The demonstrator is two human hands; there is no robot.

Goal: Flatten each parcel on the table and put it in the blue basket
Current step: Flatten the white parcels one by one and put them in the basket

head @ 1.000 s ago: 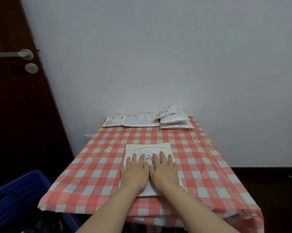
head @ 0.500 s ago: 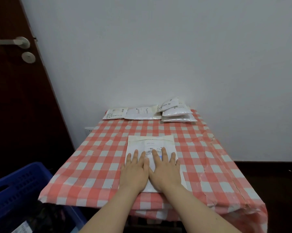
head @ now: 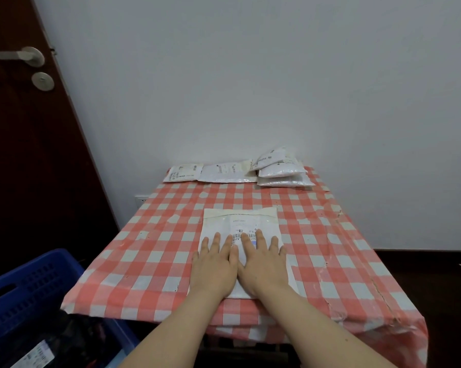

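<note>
A flat white parcel with a barcode label lies in the middle of the checked table. My left hand and my right hand press side by side on its near half, fingers straight and spread. Several more white parcels lie along the table's far edge: one flat at the left, one in the centre, and a stack at the right. The blue basket stands on the floor at the lower left, with a labelled parcel inside it.
A dark wooden door with a metal handle stands at the left. The white wall runs behind the table. Dark floor shows to the right of the table.
Both hands have slid back toward me along the parcel, uncovering more of its label and far half. The view has shifted slightly.
</note>
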